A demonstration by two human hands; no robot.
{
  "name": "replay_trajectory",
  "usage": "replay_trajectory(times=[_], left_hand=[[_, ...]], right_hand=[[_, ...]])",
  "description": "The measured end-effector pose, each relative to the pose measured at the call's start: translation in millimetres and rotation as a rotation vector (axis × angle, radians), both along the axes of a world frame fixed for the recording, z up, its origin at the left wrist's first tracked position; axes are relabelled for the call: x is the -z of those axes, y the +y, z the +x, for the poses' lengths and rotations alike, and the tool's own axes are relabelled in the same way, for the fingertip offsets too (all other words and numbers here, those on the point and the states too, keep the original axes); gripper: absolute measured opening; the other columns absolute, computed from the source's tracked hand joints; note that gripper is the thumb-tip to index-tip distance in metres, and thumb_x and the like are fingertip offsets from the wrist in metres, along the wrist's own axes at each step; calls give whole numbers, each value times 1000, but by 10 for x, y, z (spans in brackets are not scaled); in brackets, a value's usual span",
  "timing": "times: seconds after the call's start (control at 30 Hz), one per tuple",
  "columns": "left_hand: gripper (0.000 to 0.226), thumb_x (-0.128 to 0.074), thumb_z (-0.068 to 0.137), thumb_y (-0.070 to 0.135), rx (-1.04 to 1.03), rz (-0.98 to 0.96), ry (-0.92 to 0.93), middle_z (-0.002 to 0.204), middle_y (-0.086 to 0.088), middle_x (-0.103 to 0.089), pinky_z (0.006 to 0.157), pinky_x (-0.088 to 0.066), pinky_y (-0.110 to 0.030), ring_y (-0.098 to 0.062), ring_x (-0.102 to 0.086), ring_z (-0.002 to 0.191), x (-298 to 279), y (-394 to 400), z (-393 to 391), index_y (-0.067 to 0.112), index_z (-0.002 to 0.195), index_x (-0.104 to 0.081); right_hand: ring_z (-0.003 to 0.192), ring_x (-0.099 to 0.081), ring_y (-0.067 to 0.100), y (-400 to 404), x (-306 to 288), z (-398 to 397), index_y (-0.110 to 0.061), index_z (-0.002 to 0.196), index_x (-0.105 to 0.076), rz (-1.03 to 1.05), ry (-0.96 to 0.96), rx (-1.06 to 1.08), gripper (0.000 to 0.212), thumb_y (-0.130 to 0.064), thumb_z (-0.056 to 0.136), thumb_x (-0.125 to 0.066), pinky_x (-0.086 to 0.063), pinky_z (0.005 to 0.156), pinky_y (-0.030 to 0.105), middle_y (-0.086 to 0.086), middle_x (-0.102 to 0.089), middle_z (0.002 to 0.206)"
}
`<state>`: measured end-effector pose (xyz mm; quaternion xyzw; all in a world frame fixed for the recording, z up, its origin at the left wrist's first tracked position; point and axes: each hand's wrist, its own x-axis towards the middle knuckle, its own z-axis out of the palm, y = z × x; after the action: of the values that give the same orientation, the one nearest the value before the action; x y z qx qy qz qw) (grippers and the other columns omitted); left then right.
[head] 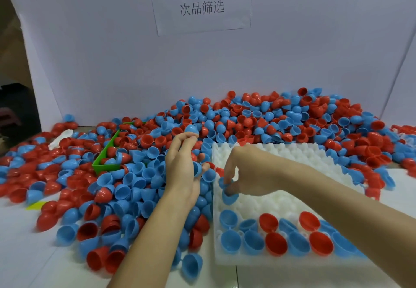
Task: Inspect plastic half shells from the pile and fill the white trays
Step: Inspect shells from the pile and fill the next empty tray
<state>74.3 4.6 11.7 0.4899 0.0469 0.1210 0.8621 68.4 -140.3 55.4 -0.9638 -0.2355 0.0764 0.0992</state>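
Nearest the camera sits a loose blue shell (192, 265) at about 6 o'clock, mouth facing up on the table (27, 254), just left of the white tray (227, 263). That tray already has two rows filled along its near edge, blue and red half shells alternating-ish, and the rest of its bumpy sockets toward 12 o'clock look open.

Right hand (242, 175) hovers over the tray's left edge, fingertips pinching a blue half shell (228, 194) right above the next free spot, third row in. So the target socket is basically straight under that hand, and the right hand is clearly the nearer one for the drop. Looks like the placing step is underway, not finished.

Left hand (183, 164) is up over the pile (258, 118) around 10 to 11 o'clock from the tray corner, fingers curled around another blue shell (198, 168) at the fingertips, with one more perched near the top of the hand (191, 129), though whether that one is held or just behind it is hard to say.

A green bin (105, 159) lies half buried at 10 o'clock, probably for rejects.
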Motion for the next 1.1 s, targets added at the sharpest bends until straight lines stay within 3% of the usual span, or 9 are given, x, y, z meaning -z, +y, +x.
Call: replay_trajectory(times=[0.17,0.33,0.53,0.67,0.8,0.87,0.93,1.0,1.1], left_hand=[[29,-59,97,16,5,-17,6,93,1,-63,48,-44,-22,-19,-57,76,-10,6,-1,29,74,-70],[27,-57,98,16,19,-16,5,97,-1,-63,47,-44,-23,-21,-57,76,-2,10,5,28,77,-70],[19,-57,96,24,91,-117,16,96,-5,-60,49,-46,-26,-16,-60,61,-14,17,-14,22,82,-70],[23,-52,101,23,117,-85,-5,100,-9,-57,46,-44,-26,-20,-59,66,-3,32,-17,24,87,-71],[28,-48,104,26,185,-49,-68,91,-4,-62,50,-45,-27,-20,-62,67,11,38,-30,28,91,-73],[28,-45,105,27,237,-26,-109,91,-5,-63,48,-44,-27,-20,-63,67,13,37,-30,28,96,-71],[24,-44,105,26,281,5,-155,92,-9,-62,43,-40,-27,-19,-61,63,20,26,-25,29,102,-68],[16,-50,103,26,288,71,-166,91,-9,-65,41,-41,-27,-19,-61,60,37,11,-20,35,106,-63],[22,-61,98,29,283,194,-194,88,-3,-70,43,-43,-24,-21,-60,61,77,-10,0,45,112,-55]], right_hand=[[100,-66,31,102,35,-26,-7,98,-76,-99,41,-7,31,-36,86,-75,-57,88,51,11,-72,108],[94,-68,25,138,83,-63,-11,98,-76,-147,31,-10,27,-35,86,-73,-60,81,44,6,-72,102],[76,-66,23,180,61,-50,-7,94,-74,-157,48,-30,27,-34,87,-75,-58,69,36,9,-73,89],[95,-69,28,121,-9,-22,-4,103,-75,-147,109,-74,30,-31,95,-64,-58,87,44,12,-74,104],[93,-70,31,16,-132,53,-4,99,-75,-2,-14,-33,22,-18,98,-58,-57,84,50,14,-74,100],[90,-71,26,2,-161,114,-10,102,-75,165,-147,41,21,-15,100,-55,-60,81,43,8,-75,101],[84,-70,21,27,-152,180,-18,107,-66,389,-243,158,17,-25,102,-52,-59,72,32,5,-74,98],[80,-69,19,76,-125,230,-24,111,-54,602,-214,265,22,-43,100,-50,-58,67,30,2,-71,93],[80,-70,14,112,-107,302,-26,117,-58,729,-122,269,36,-54,95,-53,-59,59,24,-2,-69,96]])
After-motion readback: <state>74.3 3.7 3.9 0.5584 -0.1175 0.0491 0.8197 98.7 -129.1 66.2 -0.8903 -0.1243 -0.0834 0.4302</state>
